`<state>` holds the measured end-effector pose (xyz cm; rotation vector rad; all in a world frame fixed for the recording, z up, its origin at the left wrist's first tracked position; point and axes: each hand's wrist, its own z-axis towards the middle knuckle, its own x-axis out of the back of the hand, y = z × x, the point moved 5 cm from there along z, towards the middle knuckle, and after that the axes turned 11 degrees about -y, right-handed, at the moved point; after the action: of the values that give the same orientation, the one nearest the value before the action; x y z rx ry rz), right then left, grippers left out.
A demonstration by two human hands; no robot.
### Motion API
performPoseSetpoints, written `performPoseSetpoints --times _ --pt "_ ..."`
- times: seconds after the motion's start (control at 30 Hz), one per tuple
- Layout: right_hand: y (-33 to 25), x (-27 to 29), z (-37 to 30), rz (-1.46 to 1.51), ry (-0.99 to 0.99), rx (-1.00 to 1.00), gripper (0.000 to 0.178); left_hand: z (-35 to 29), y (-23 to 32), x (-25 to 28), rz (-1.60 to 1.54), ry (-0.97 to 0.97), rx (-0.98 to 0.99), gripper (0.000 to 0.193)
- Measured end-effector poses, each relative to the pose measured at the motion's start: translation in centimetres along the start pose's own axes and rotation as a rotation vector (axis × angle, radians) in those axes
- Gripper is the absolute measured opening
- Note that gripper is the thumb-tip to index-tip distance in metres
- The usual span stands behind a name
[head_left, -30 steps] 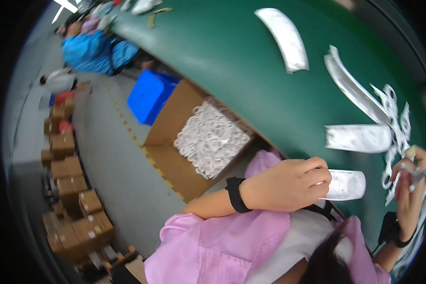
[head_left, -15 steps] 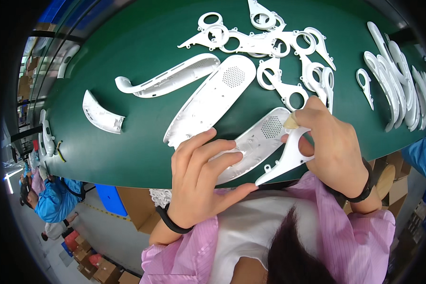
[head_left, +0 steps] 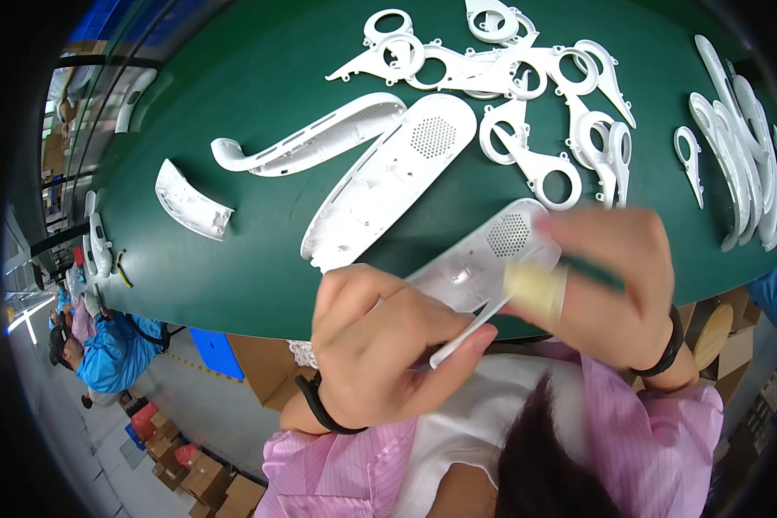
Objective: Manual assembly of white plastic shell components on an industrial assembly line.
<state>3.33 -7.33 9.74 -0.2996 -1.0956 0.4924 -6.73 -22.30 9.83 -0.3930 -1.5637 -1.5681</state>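
My left hand (head_left: 388,337) pinches the narrow end of a thin white plastic ring bracket (head_left: 468,333) between thumb and fingers. The bracket is tilted and shows nearly edge-on. My right hand (head_left: 617,285) is smeared by motion near its other end, with a yellow cover (head_left: 533,292) on one digit; whether it grips the bracket is unclear. Just beyond both hands, a white curved shell with a perforated patch (head_left: 507,235) lies on the green table, partly hidden by them. A larger white perforated shell (head_left: 380,190) lies farther off, touching a slim curved shell (head_left: 319,138).
Several white ring brackets (head_left: 557,186) lie heaped at the far middle. A stack of long white shells (head_left: 725,164) stands at the right, beside a single ring bracket (head_left: 689,164). A short curved white piece (head_left: 190,203) rests at the left of the green table (head_left: 259,289).
The ring bracket has turned from face-up to nearly edge-on. My left hand has closed on its narrow end, while my right hand has moved slightly and blurred.
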Motion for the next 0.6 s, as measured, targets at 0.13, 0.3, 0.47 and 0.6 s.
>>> performPoseSetpoints --times 0.13,0.3,0.47,0.6 --pt "-1.1 -0.2 -1.5 -0.139 0.003 0.146 0.038 0.3 -1.0 -0.8 -0.244 -0.153 0.138 0.009" --pt "-0.7 0.0 -2.1 -0.116 -0.093 0.119 0.024 -0.1 -1.9 -1.3 -0.360 -0.192 0.290 0.018" --pt "-0.3 -0.8 -2.1 -0.082 -0.117 0.043 0.018 -0.2 -2.0 -1.3 -0.220 -0.298 0.223 0.032" --pt "-0.7 -1.3 -2.2 -0.029 -0.023 0.135 0.015 -0.1 -1.7 -1.3 -0.113 -0.358 0.076 0.014"
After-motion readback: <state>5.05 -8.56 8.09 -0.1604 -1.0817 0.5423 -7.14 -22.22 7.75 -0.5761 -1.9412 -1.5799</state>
